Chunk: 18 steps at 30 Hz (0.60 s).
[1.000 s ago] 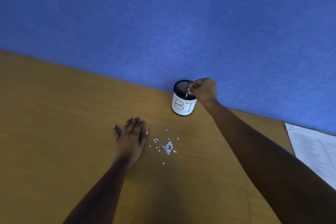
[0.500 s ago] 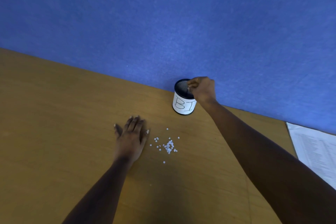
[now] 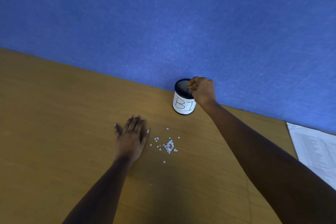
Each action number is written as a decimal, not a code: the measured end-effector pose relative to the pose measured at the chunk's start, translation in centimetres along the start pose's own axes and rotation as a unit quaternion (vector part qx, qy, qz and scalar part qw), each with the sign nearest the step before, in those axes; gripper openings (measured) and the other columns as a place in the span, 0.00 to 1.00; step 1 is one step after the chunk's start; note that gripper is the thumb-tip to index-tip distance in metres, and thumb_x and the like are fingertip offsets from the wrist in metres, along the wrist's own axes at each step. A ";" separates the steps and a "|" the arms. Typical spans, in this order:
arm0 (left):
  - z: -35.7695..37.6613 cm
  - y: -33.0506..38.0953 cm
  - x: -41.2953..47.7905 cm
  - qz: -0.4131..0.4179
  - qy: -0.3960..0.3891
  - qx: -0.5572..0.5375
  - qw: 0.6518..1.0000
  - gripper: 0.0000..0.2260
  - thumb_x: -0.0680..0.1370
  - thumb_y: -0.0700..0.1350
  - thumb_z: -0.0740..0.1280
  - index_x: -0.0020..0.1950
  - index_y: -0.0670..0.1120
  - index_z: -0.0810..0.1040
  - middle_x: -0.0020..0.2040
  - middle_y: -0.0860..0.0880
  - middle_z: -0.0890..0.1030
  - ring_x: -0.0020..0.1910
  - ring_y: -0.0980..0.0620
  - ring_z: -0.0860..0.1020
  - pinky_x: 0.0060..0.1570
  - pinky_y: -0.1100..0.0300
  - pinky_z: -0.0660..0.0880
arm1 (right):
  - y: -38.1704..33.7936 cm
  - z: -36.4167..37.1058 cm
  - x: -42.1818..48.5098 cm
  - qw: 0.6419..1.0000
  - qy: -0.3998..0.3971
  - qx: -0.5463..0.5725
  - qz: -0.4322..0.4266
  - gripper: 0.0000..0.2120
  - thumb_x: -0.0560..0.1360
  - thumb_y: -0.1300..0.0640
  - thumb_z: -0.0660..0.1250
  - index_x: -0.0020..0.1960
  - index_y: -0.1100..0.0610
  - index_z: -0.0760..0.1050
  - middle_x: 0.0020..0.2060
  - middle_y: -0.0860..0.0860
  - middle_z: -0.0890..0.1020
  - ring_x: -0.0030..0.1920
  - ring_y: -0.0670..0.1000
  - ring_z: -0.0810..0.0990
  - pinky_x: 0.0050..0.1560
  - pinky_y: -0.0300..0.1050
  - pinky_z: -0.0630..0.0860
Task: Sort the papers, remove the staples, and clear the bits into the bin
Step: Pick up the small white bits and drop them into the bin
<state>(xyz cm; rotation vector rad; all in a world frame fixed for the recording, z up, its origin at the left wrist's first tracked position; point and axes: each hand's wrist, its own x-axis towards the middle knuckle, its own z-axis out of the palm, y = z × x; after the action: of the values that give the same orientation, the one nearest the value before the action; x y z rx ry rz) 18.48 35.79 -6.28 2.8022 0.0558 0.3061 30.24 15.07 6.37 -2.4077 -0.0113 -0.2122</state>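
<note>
wood-grain bench, tiny round white paper bits scattered near its middle, uncleared — the job looks part done. left hand lies flat and spread beside them; right hand is bunched over the black mesh bin at the far edge — whether it holds anything cannot be told. printed papers lie at the right edge.

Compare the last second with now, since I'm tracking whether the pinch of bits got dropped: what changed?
The right hand barely moved above the bin; the white bits seen at its fingertips a second ago no longer show, so they were probably let go into it. Its fingers stay bunched. Unchanged: left hand flat on the table, the heap of bits, the papers.
</note>
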 end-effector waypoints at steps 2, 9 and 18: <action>0.0 0.0 0.0 0.000 -0.002 0.004 1.000 0.29 0.74 0.60 0.46 0.66 0.47 0.73 0.69 0.48 0.72 0.71 0.49 0.65 0.66 0.35 0.55 | 0.1 0.0 0.0 1.000 0.010 0.021 0.005 0.08 0.69 0.73 0.65 0.46 0.64 0.79 0.43 0.58 0.84 0.44 0.52 0.82 0.49 0.40 0.77; 0.0 0.0 0.0 -0.001 -0.005 -0.003 1.000 0.30 0.74 0.60 0.44 0.67 0.47 0.72 0.70 0.49 0.71 0.72 0.50 0.64 0.67 0.35 0.53 | 0.4 0.3 0.2 0.999 0.018 0.032 0.021 0.06 0.73 0.68 0.64 0.46 0.63 0.80 0.43 0.59 0.84 0.45 0.56 0.83 0.47 0.42 0.78; 0.0 0.0 0.0 0.000 -0.002 -0.003 1.000 0.30 0.74 0.60 0.45 0.66 0.47 0.72 0.69 0.48 0.71 0.71 0.49 0.65 0.66 0.35 0.54 | -2.1 1.2 -5.0 0.991 0.042 0.104 -0.069 0.06 0.74 0.64 0.65 0.47 0.63 0.80 0.39 0.55 0.84 0.39 0.51 0.81 0.42 0.35 0.74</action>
<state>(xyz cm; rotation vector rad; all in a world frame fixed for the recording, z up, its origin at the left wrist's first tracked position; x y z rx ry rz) 18.47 35.84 -6.25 2.7968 0.0533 0.3000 25.37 17.72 6.07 -2.1899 -0.1553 -0.3578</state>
